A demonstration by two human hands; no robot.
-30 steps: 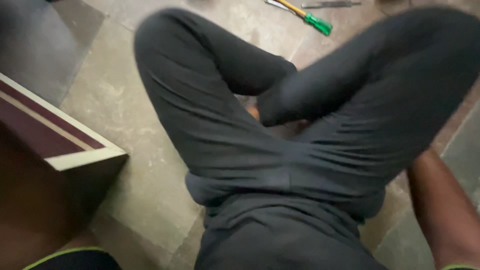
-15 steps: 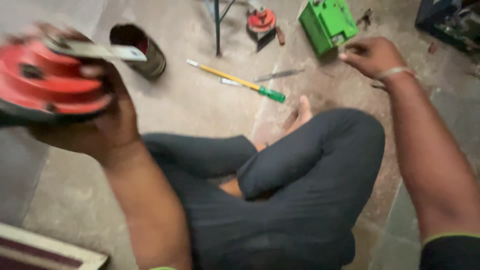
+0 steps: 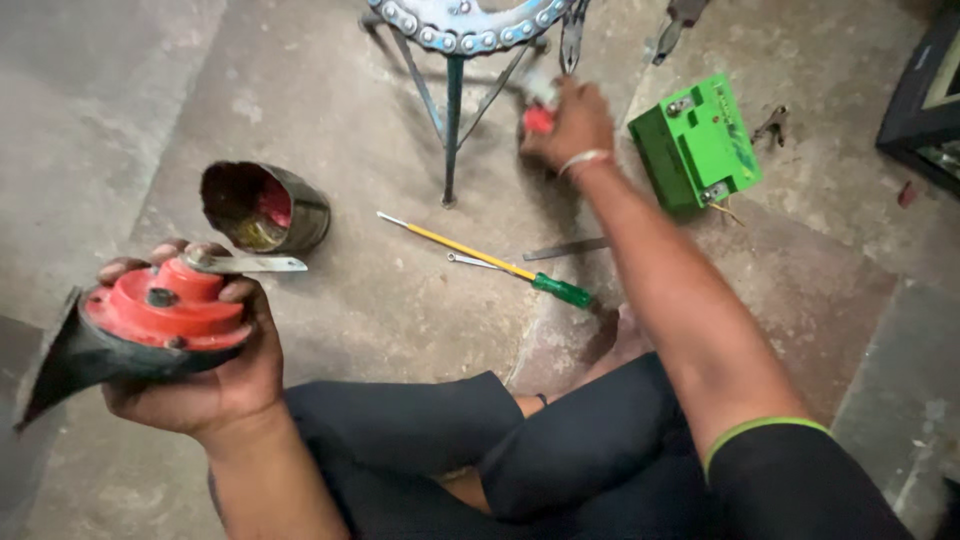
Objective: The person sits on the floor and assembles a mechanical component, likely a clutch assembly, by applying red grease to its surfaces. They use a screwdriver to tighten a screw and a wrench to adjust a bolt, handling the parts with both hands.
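Left hand [image 3: 205, 375] gripping red horn [image 3: 150, 325]; right hand [image 3: 572, 128] closed over small red part [image 3: 537, 120], just beside green box-shaped battery [image 3: 697, 145] on floor [image 3: 330, 100].

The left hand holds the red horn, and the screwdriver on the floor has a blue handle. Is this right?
Not quite. The left hand does hold the red horn, but the head view shows the screwdriver on the floor has a green handle, not blue.

Worn grey concrete floor [image 3: 300, 80] w/ stains, dim light, dark furniture edge [image 3: 925, 90] at right.
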